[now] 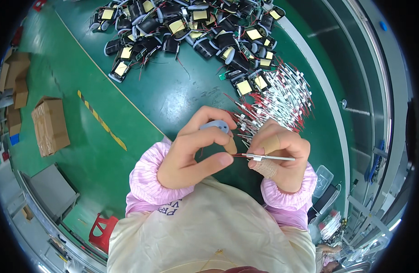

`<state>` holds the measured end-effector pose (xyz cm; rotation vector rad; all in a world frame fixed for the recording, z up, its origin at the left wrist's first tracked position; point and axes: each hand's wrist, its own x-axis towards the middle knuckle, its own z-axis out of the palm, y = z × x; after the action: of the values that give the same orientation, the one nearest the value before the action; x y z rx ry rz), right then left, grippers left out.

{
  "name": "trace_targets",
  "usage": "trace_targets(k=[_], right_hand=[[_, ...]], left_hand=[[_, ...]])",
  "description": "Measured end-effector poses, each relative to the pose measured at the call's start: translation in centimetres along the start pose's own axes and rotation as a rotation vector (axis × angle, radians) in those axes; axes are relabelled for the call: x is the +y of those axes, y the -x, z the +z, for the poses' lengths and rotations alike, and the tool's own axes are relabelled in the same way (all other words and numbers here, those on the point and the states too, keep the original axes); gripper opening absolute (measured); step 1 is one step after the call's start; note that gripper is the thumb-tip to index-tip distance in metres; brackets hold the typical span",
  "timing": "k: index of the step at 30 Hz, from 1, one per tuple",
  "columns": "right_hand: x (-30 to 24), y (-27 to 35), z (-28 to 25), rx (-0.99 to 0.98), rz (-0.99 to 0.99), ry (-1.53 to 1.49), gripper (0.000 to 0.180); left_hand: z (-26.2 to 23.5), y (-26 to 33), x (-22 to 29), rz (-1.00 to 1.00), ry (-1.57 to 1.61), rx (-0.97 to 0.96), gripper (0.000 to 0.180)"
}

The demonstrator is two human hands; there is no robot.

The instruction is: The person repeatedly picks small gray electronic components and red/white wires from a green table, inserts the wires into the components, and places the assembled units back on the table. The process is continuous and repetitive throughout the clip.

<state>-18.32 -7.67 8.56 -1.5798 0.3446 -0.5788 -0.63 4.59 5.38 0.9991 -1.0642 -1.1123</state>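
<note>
My left hand [186,157] is closed around a part with a rounded grey-lilac end [214,125]; the rest of that part is hidden by the fingers. A thin red wire [237,155] runs from beside the left thumb to a small white connector [258,158]. That connector and a slim white stick-like piece [282,159] are pinched in my right hand [291,150], which has tan bandages on the fingers. Just beyond the hands lies a heap of white-tipped leads with red wires [284,93].
Black cylindrical units [148,26] with yellowish pads and grey rims are heaped at the far side of the green table [173,93]. A metal frame [380,68] borders the right. Cardboard boxes [51,125] and a red stool [102,231] stand on the floor to the left.
</note>
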Motion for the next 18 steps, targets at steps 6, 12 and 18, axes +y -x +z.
trace_targets(k=[6, 12, 18], right_hand=[[-0.22, -0.26, 0.66, -0.002, -0.001, 0.090, 0.022], [0.29, -0.48, 1.12, -0.040, -0.051, 0.161, 0.022], [-0.17, -0.23, 0.64, 0.018, 0.018, -0.029, 0.023]], left_hand=[[0.34, 0.09, 0.00, 0.025, -0.017, -0.013, 0.006], [0.21, 0.19, -0.04, 0.062, -0.074, -0.044, 0.008], [-0.24, 0.29, 0.36, 0.071, -0.026, -0.029, 0.003]])
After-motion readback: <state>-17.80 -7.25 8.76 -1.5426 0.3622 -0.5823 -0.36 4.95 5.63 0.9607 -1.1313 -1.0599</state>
